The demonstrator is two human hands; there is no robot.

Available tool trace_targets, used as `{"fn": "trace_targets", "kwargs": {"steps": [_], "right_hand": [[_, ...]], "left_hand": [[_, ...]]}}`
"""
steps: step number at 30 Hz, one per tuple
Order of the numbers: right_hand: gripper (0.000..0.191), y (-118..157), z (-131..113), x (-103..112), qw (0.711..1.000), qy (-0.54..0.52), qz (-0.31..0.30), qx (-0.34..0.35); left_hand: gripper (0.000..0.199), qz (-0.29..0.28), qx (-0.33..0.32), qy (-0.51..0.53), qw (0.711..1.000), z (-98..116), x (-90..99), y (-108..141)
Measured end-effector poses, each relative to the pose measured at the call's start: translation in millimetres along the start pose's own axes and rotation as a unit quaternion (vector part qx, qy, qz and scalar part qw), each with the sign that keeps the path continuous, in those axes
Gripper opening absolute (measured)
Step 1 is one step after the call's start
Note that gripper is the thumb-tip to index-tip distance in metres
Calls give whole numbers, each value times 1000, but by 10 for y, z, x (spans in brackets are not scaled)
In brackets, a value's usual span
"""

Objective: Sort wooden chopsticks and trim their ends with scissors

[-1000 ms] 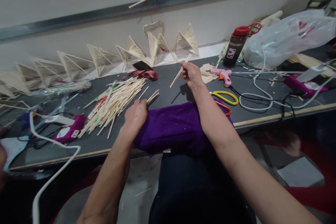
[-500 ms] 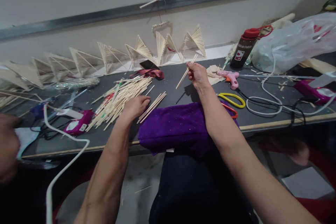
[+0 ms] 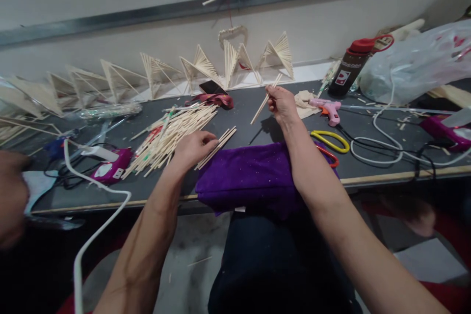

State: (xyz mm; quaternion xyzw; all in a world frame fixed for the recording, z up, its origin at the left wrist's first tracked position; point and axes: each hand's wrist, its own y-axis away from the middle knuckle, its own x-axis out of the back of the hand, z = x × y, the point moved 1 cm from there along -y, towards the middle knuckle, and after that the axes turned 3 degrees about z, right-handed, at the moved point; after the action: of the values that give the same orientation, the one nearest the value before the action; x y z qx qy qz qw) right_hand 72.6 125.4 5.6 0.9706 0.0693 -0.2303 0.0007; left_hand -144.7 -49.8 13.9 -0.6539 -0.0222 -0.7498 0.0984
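My right hand (image 3: 281, 103) grips a few thin wooden sticks (image 3: 260, 109) above the dark table, its fingers curled round their upper part. My left hand (image 3: 196, 148) reaches over a small row of loose sticks (image 3: 224, 138) beside the purple cloth (image 3: 250, 169). Its fingers are bent together with the thumb over the row, and what they pinch, if anything, is hidden. Just left of this hand lies a large pile of wooden sticks (image 3: 176, 130), some of them with green wrapping.
Fan-shaped stick structures (image 3: 200, 66) line the wall. On the right are a pink glue gun (image 3: 330, 108), yellow-handled scissors (image 3: 331, 141), a dark bottle (image 3: 349, 68) and a plastic bag (image 3: 415, 59). A white cable (image 3: 110, 191) hangs over the table edge near another person's blurred arm (image 3: 13, 201).
My left hand has shifted slightly right, from the pile's edge to over the small row of sticks. My right hand keeps holding its sticks. The whole view has moved a little.
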Motion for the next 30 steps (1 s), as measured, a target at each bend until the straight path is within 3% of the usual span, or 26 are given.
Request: {"fn": "trace_targets", "kwargs": {"steps": [4,9,15,20,26,30], "right_hand": [[23,6,-2,-1,1000,-11,-3,-2],[26,20,-14,-8,1000,-2,2,-4],[25,23,-19,-17,1000,14,7,-7],[21,23,-16,-17,1000,6,0,-3],[18,47,-30,-28,1000,18,0,-3],[19,62,-41,-37,999,36,6,-7]], "left_hand": [[36,-21,-27,-27,999,101,-44,89],[31,-7,-25,-43,999,-72,-79,-37],[32,-44,-35,47,997,-146,-158,-37],[39,-26,11,103,994,-222,-78,-36],[35,-9,52,-3,999,-539,-41,-186],[35,-6,54,-18,998,-657,-65,-240]]}}
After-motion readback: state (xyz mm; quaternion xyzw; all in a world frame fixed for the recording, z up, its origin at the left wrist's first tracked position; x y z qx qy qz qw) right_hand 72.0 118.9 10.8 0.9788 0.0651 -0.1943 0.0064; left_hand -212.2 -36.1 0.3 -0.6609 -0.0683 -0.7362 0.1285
